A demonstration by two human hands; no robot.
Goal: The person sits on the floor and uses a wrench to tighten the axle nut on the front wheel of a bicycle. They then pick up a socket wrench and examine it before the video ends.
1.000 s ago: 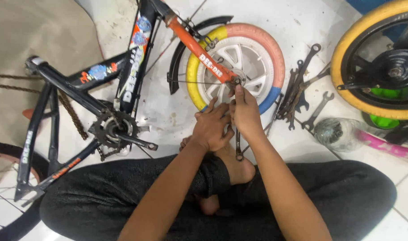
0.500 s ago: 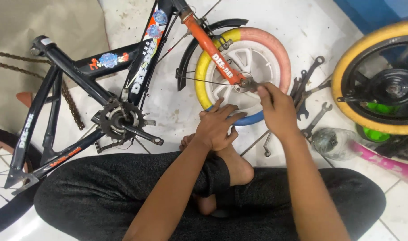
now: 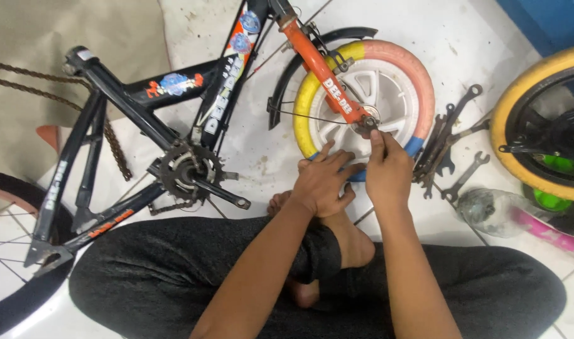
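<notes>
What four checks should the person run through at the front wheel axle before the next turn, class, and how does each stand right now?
1. Right hand on the axle nut: ok, its fingers pinch at the hub.
2. Left hand steadying the front wheel: ok, it rests against the lower rim.
3. Spanners within reach: ok, they lie on the floor just right of the wheel.
4. Nut loose or tight: cannot tell, the fingers cover it.
5. Fork seated on the axle: cannot tell, the joint is too small to read.
</notes>
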